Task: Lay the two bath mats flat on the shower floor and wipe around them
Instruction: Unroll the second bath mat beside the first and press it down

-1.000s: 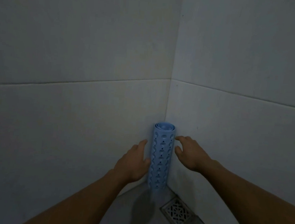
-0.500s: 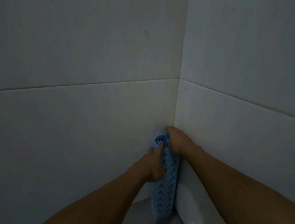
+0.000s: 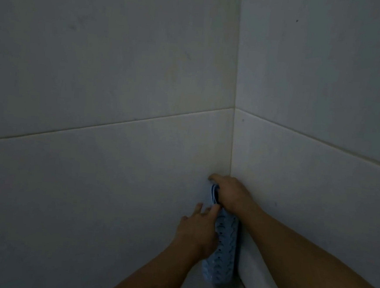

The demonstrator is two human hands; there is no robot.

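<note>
Both hands work the rolled blue mat [image 3: 224, 248] standing in the tiled corner [image 3: 231, 147]: right hand [image 3: 230, 194] clamps its top, left hand [image 3: 197, 230] open-fingered beside it, likely to lift it out.

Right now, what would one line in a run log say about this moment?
stage: picking up | rolled blue mat: upright in wall corner | right hand: gripping its top | left hand: against its side, fingers loose | mats laid: none yet

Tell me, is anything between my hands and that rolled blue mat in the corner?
Nothing visible. The right hand already grips the top of the rolled blue mat, and the left hand rests against its left side. Only the tiled walls stand behind it.
</note>
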